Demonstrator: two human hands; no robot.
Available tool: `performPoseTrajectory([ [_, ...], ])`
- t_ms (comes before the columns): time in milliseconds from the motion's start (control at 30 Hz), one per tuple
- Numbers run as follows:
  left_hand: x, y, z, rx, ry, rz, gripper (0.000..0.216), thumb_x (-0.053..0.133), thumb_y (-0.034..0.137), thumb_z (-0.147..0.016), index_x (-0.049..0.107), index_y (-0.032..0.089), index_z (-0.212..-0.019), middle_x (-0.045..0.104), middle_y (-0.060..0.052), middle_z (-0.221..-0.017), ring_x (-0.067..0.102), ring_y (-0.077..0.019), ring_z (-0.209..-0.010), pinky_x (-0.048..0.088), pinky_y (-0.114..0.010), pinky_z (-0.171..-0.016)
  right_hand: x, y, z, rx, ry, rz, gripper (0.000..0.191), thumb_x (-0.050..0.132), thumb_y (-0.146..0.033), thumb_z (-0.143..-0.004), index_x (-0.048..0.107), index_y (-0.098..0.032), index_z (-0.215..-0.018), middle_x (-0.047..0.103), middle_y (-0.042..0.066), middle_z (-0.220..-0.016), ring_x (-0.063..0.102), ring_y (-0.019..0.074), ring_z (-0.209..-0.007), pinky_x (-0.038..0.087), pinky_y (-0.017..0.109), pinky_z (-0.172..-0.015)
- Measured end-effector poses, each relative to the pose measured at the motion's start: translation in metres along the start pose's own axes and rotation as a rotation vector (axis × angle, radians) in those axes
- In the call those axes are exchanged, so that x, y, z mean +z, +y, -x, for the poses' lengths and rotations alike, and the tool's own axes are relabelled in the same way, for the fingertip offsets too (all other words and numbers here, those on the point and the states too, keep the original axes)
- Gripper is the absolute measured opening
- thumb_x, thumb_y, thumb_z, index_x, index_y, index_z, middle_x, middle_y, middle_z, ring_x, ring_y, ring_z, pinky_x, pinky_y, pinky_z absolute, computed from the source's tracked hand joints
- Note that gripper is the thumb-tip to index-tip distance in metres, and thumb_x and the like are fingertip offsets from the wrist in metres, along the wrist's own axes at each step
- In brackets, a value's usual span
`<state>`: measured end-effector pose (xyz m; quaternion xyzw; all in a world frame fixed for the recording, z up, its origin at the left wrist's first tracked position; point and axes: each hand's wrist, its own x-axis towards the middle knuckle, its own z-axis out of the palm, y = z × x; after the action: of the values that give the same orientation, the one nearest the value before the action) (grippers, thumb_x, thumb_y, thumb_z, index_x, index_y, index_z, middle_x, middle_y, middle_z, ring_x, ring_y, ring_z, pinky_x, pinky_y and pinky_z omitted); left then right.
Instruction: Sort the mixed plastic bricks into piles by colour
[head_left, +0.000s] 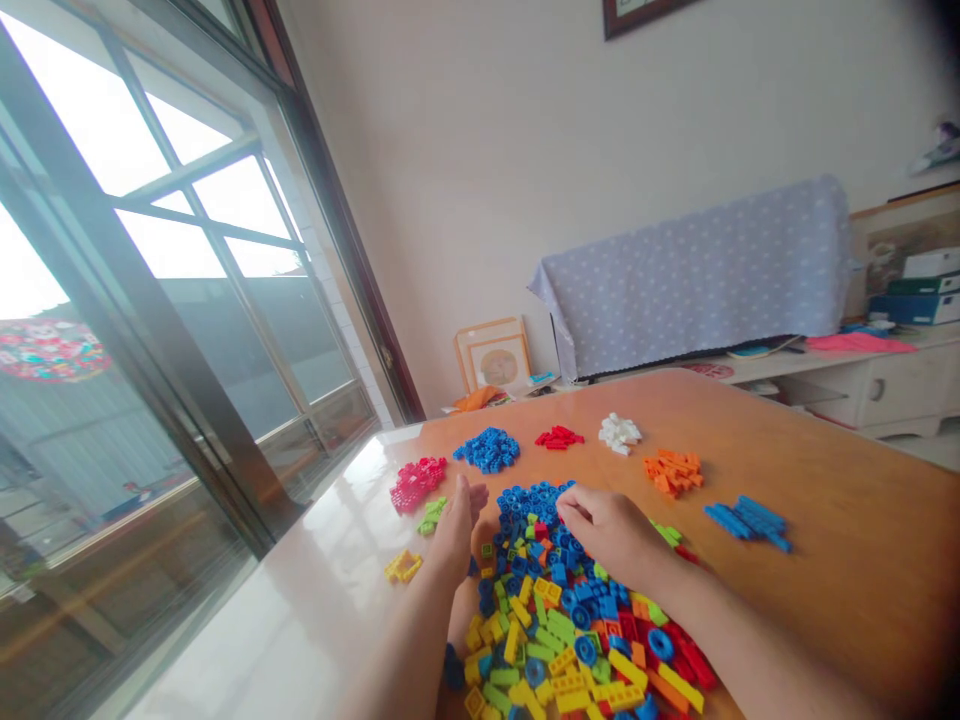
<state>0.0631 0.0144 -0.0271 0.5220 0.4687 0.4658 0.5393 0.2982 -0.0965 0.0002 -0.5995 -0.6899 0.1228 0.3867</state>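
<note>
A big mixed heap of toy building bricks [555, 620] in yellow, green, blue, red and orange lies on the table before me. My left hand [461, 520] stands on edge at the heap's left side, fingers stretched out, palm turned inward, holding nothing. At the heap's far right edge my right hand [604, 525] has its fingers curled in beside small round blue pieces [525, 503]. Its fingertips are partly hidden, so whether a piece is between them does not show. Just left of my left hand lie light green pieces [432, 516] and yellow pieces [403, 566].
Sorted piles ring the heap: pink pieces [418, 484], blue pieces [487, 450], red pieces [559, 437], white pieces [619, 432], orange pieces [673, 472] and long blue pieces [750, 522]. The glossy wooden table [847, 520] ends near a cloth-draped object [697, 280].
</note>
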Motion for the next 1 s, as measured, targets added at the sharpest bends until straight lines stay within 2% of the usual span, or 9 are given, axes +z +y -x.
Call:
performPoseTrajectory([
  [167,0.006,0.012,0.007,-0.034,-0.043,0.270,0.071,0.034,0.072,-0.094,0.065,0.012,-0.116,0.067,-0.021,-0.128,0.061,-0.0274,-0.125,0.038,-0.041,-0.115,-0.001,-0.001,0.000,0.009,-0.005,0.009,0.030,0.044,-0.040,-0.095,0.067,-0.024,-0.084,0.064,-0.001,-0.066,0.059,0.0166,-0.066,0.036,0.025,-0.064],
  [300,0.004,0.028,0.011,0.017,-0.009,0.287,0.066,0.040,0.071,-0.092,0.065,0.012,-0.110,0.070,-0.019,-0.119,0.066,-0.0266,-0.116,0.045,-0.040,-0.107,-0.002,-0.001,0.001,-0.001,-0.003,-0.019,0.032,0.041,-0.040,-0.096,0.065,-0.024,-0.082,0.061,-0.002,-0.064,0.056,0.0156,-0.062,0.035,0.025,-0.060],
  [433,-0.009,0.040,0.021,0.038,0.043,0.016,0.051,0.055,0.059,-0.088,0.065,0.013,-0.108,0.073,-0.016,-0.106,0.070,-0.0231,-0.094,0.052,-0.036,-0.087,-0.002,-0.001,0.001,-0.008,0.002,-0.024,0.032,0.042,-0.040,-0.095,0.065,-0.024,-0.082,0.062,-0.001,-0.065,0.057,0.0163,-0.064,0.035,0.025,-0.061],
  [533,-0.020,0.039,0.034,0.054,-0.003,-0.333,0.032,0.063,0.039,-0.082,0.067,0.015,-0.103,0.072,-0.010,-0.095,0.066,-0.0184,-0.078,0.049,-0.031,-0.074,-0.001,-0.001,0.001,0.000,-0.016,0.000,0.029,0.044,-0.039,-0.094,0.066,-0.025,-0.081,0.064,0.000,-0.065,0.058,0.0167,-0.065,0.036,0.026,-0.063],
  [667,-0.029,0.028,0.052,0.078,-0.084,-0.658,0.020,0.061,0.019,-0.071,0.070,0.016,-0.089,0.069,-0.005,-0.085,0.060,-0.0175,-0.074,0.044,-0.028,-0.067,0.001,-0.001,0.002,-0.003,-0.031,0.027,0.027,0.046,-0.037,-0.093,0.067,-0.026,-0.081,0.065,-0.001,-0.066,0.058,0.0168,-0.066,0.036,0.026,-0.065],
  [800,-0.033,0.021,0.060,0.097,-0.101,-0.768,0.021,0.057,0.016,-0.070,0.070,0.016,-0.086,0.067,-0.004,-0.082,0.058,-0.0171,-0.073,0.041,-0.027,-0.064,0.001,-0.003,0.003,-0.008,-0.030,0.025,0.027,0.046,-0.037,-0.093,0.067,-0.026,-0.081,0.064,-0.001,-0.064,0.058,0.0166,-0.064,0.036,0.026,-0.064],
  [1000,-0.024,0.029,0.053,0.140,-0.090,-0.795,0.021,0.058,0.025,-0.075,0.070,0.017,-0.090,0.069,-0.006,-0.085,0.060,-0.0188,-0.073,0.042,-0.027,-0.061,-0.007,0.007,-0.001,0.043,0.035,-0.064,0.033,0.043,-0.041,-0.094,0.070,-0.023,-0.085,0.066,0.000,-0.067,0.059,0.0169,-0.065,0.037,0.026,-0.061],
])
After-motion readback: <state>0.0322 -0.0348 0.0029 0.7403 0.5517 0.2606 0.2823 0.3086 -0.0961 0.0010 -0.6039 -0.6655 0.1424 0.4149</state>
